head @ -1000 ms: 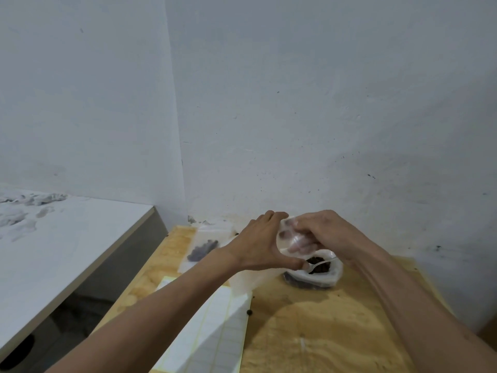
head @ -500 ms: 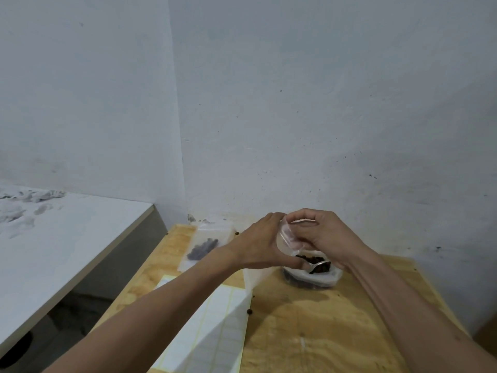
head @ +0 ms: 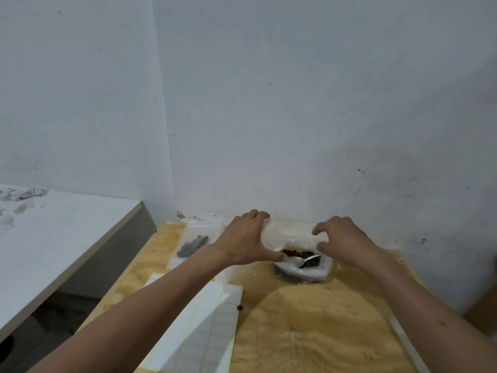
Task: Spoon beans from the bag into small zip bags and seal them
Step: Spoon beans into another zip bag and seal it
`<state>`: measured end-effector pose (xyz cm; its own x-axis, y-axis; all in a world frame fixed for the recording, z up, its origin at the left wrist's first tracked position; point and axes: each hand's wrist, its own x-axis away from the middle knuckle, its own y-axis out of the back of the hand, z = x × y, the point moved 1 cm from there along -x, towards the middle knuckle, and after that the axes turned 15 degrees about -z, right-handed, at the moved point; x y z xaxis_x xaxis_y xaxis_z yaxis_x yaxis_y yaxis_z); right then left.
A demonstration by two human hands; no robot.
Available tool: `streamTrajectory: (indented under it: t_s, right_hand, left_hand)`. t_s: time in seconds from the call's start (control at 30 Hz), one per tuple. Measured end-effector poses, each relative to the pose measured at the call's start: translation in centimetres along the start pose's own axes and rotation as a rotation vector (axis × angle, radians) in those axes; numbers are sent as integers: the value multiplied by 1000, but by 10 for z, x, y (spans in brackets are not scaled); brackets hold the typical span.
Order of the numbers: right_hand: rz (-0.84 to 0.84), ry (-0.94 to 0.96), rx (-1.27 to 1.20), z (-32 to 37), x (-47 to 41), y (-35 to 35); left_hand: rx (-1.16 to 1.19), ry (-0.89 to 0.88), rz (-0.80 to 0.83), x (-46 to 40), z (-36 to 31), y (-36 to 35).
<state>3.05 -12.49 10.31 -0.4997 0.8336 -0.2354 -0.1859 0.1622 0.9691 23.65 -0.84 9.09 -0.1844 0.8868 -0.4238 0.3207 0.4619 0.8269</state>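
Both hands now apart, spread from earlier joined hold. Left hand (head: 246, 239) pinches small zip bag (head: 271, 232); right hand (head: 340, 238) curled, apparently empty. Bean bag (head: 301, 267) at tabletop (head: 309, 332) 12 o'clock, spoon (head: 302, 260) inside. Advice: hold mouth wide, tip spoon gently.

- Wall (head: 309, 103): pale grey-white plaster, meeting a second wall at a vertical corner; scattered dark specks and scuffs.
- Wooden table (head: 322, 332): light plywood top, pushed against the wall; paint chipped along the wall base.
- White counter (head: 61, 232): on the left, lower, smeared with grey residue.
- Lighting: even, soft.
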Motion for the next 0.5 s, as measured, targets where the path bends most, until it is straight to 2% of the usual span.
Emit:
streamTrajectory:
  t_s: [0.1,0.3,0.4,0.5]
  right_hand:
    - [87,-78,99,-15,5,-11]
    - [115,-163,-19,-18,5,-6]
    - [116,-268,-182,-22,1,7]
    - [47,-406,-470,-24,1,18]
  left_hand:
    - [-6,13,32,3,0,-3]
    - [1,39,19,1,1,-5]
    - [-8,37,24,1,2,-7]
    - [-16,30,32,2,2,-9]
